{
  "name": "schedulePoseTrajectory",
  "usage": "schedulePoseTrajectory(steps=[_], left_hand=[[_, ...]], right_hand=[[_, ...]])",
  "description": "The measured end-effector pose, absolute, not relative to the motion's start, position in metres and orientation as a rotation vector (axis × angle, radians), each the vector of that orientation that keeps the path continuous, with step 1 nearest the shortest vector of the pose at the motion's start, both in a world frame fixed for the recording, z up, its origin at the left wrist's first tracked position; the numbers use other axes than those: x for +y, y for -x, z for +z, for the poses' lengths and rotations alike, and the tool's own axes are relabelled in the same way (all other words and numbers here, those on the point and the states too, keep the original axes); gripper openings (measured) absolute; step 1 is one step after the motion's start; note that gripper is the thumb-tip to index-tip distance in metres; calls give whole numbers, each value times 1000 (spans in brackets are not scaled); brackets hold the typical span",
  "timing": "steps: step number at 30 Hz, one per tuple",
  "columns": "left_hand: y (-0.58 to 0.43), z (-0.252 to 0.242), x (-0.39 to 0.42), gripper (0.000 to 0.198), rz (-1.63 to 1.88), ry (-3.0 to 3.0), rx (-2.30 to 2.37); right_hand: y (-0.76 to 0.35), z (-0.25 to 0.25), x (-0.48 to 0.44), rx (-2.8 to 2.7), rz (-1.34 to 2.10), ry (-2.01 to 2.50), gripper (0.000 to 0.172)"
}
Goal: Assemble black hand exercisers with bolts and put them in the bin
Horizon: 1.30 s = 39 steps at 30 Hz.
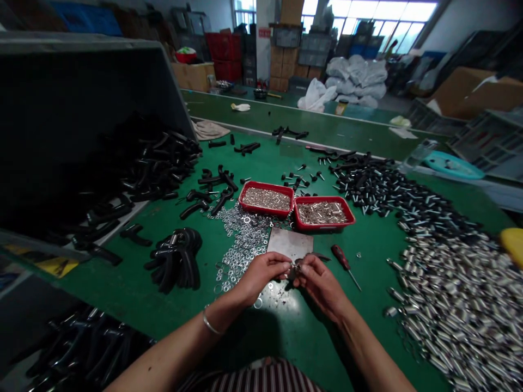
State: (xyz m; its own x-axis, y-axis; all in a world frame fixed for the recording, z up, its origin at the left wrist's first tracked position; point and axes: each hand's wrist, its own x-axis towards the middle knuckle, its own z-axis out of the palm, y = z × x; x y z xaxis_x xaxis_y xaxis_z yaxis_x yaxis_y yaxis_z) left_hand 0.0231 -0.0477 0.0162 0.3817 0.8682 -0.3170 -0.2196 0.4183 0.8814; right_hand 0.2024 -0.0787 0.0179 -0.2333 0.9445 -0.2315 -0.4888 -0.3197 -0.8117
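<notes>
Left hand (267, 274) and right hand (317, 279) are pinching a small dark part (293, 271), fingers closing on it from both sides, likely steadying it. Part is hovering near the plate (288, 241), at 12 o'clock. Screwdriver (345, 264) is lying at 3, washers (246, 239) spreading at 10, red trays (322, 226) sitting at 11 and 1, probably for short reaches.

Left wrist (211, 316): wearing thin, rounded, silver-coloured bracelet (206, 321) | left hand (261, 272), right hand (322, 286): showing bare | left forearm (175, 345), right forearm (368, 348): showing uncovered | torso: wearing dark maroon garment (265, 379), narrow pale stripes running lengthwise.
</notes>
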Motion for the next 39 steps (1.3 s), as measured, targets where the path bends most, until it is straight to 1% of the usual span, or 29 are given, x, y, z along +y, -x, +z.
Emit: schedulePoseTrajectory(steps=[8,11,14,16,18,20,22,24,26,27,29,30,31,32,35,39], left_hand=[[-19,25,-52,29,777,-954,951],[-16,23,-57,27,785,-993,916],[-14,21,-61,22,824,-1160,897],[-14,21,-62,17,917,-1403,931],[-12,25,-62,15,1009,-1680,949],[-10,35,-62,16,1047,-1867,913],[-4,49,-61,17,1035,-1940,847],[8,67,-55,18,954,-2000,727],[33,84,-39,21,846,-2092,672],[51,90,-26,22,795,-2147,729],[96,96,12,21,794,-2186,1172],[120,94,34,21,702,-2199,1492],[143,90,57,21,518,-2203,1776],[164,84,78,19,437,-2171,1881],[206,60,125,14,279,-2132,1932],[230,40,143,17,166,-2089,1955]], right_hand=[[-202,16,-80,-814,1740,989,25],[-205,15,-85,-760,1871,971,27],[-211,13,-88,-697,2022,1035,25],[-216,14,-86,-708,1968,1105,24],[-217,18,-80,-774,1811,1148,25],[-216,27,-72,-852,1708,1152,25],[-213,40,-64,-937,1774,1124,26],[-211,53,-54,-1019,1873,1098,26],[-210,66,-46,-1092,1819,1129,27],[-211,72,-42,-1122,1731,1159,28],[-213,79,-37,-1189,1539,1212,30],[-214,80,-36,-1223,1468,1235,31],[-216,78,-37,-1247,1411,1259,32],[-216,75,-40,-1254,1366,1283,32],[-214,52,-57,-1173,1335,1307,30],[-211,14,-81,-1024,1393,1253,29]])
